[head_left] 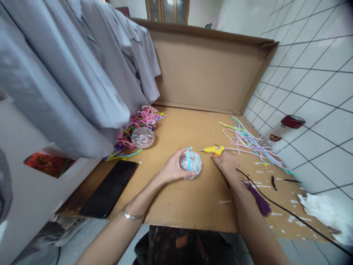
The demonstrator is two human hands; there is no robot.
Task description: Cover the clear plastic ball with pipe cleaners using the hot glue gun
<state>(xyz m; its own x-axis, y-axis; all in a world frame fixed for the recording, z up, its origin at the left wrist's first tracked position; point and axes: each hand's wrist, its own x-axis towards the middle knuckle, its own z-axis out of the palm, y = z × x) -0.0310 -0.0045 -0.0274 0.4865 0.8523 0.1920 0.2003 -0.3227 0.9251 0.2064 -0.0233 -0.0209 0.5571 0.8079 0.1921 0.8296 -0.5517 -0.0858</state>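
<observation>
L hand (173, 167), just below ctr of frame, has its grip curled round a clear faceted ball (195, 164), fingers on the upper-left side, thumb along the lower edge, parted only as wide as the ball. A bright blue strip (189, 160) runs top to btm over the ball's face, its upper tip poking out past the rim. R hand (227, 162), right of ctr, has its grip bent round the handle end of a yellow glue gun (213, 149), nozzle pointing left, just beside the ball & not touching it; can't tell if the gun is lifted or resting on the tabletop (187, 206). Black cord (303, 222) trails from near the R wrist to the btm-right corner. Left of ctr: 2nd clear ball (142, 137) against a tangled heap of multicolored strips (149, 117), mostly pink. Black phone (111, 189) lies flat, lower left. Right side: loose spread of pastel strips (245, 138), w/ a red-capped bottle (292, 122) by the tiled wall (311, 88). Purple tassel (259, 200) sits right of the R forearm; crumpled white tissue (321, 209) at the lower-right edge. Gray shirts (93, 55) hang upper left, & a cardboard panel (206, 70) stands at the back, top ctr. Silver bangle (132, 216) on the L wrist.
</observation>
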